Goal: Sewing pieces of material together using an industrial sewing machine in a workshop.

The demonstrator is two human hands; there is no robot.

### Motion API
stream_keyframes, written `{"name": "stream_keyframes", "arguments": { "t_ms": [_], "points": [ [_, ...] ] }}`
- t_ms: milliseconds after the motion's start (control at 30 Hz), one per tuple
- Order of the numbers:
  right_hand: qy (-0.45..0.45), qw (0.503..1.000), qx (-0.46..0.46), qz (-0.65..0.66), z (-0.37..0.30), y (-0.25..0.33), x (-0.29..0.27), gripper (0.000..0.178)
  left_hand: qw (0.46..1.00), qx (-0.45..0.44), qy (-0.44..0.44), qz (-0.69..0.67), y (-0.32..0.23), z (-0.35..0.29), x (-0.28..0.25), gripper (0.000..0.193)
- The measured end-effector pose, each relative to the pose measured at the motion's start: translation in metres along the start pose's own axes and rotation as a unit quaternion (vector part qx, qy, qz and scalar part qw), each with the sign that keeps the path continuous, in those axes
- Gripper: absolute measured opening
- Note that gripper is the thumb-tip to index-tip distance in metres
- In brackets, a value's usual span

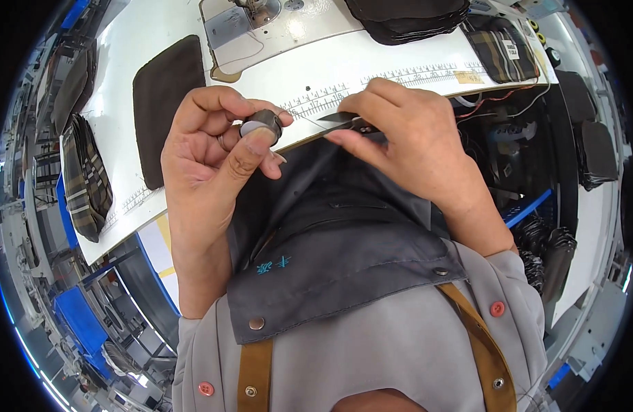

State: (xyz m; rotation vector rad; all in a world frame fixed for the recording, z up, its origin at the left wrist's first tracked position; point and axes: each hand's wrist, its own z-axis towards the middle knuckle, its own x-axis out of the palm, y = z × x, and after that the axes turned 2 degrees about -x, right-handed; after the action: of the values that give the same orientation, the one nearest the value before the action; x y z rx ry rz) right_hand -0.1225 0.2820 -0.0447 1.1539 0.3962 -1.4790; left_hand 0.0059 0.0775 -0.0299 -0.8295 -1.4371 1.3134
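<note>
Above the table's front edge, my left hand (pixel 217 141) pinches a small, dark, round sewing bobbin (pixel 260 122) with a pale grey face between thumb and fingers. A thin thread (pixel 307 119) runs from near it toward the right. My right hand (pixel 412 127) is closed around a pair of thread snips (pixel 338 118), whose dark pointed blades face the bobbin. The palm and fingers hide most of the snips' handle. Both hands are apart, with the thread and blade tips between them.
Beyond the hands is the sewing machine's metal bed (pixel 289 38) on a white table (pixel 172 34) with a printed ruler (pixel 392 79). Dark fabric panels (pixel 169 103) lie left, with plaid pieces (pixel 86 178) beside them. Dark stacked panels (pixel 409 17) and plaid fabric (pixel 502 51) sit right.
</note>
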Motion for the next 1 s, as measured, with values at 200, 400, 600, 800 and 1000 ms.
{"name": "stream_keyframes", "arguments": {
  "t_ms": [200, 400, 600, 800, 1000],
  "points": [
    [0.008, 1.0, -0.017, -0.02, 0.004, -0.002, 0.015, 0.025, 1.0, 0.004, 0.01, -0.011, -0.001, 0.0, 0.0, 0.027],
    [-0.034, 0.999, 0.009, -0.041, 0.0, -0.013, 0.001, 0.024, 1.0, 0.013, -0.004, 0.0, -0.003, 0.001, -0.004, 0.028],
    [-0.088, 0.975, 0.181, -0.092, -0.024, -0.048, -0.035, 0.026, 1.0, 0.01, 0.002, 0.0, 0.001, 0.0, -0.008, 0.027],
    [-0.109, 0.935, 0.22, -0.256, -0.034, -0.098, -0.045, 0.035, 1.0, -0.007, 0.028, 0.004, 0.005, 0.002, 0.001, 0.027],
    [-0.195, 0.932, 0.138, -0.274, -0.02, -0.123, -0.025, 0.032, 0.999, -0.033, 0.04, 0.011, 0.009, -0.001, 0.005, 0.035]
  ]
}}
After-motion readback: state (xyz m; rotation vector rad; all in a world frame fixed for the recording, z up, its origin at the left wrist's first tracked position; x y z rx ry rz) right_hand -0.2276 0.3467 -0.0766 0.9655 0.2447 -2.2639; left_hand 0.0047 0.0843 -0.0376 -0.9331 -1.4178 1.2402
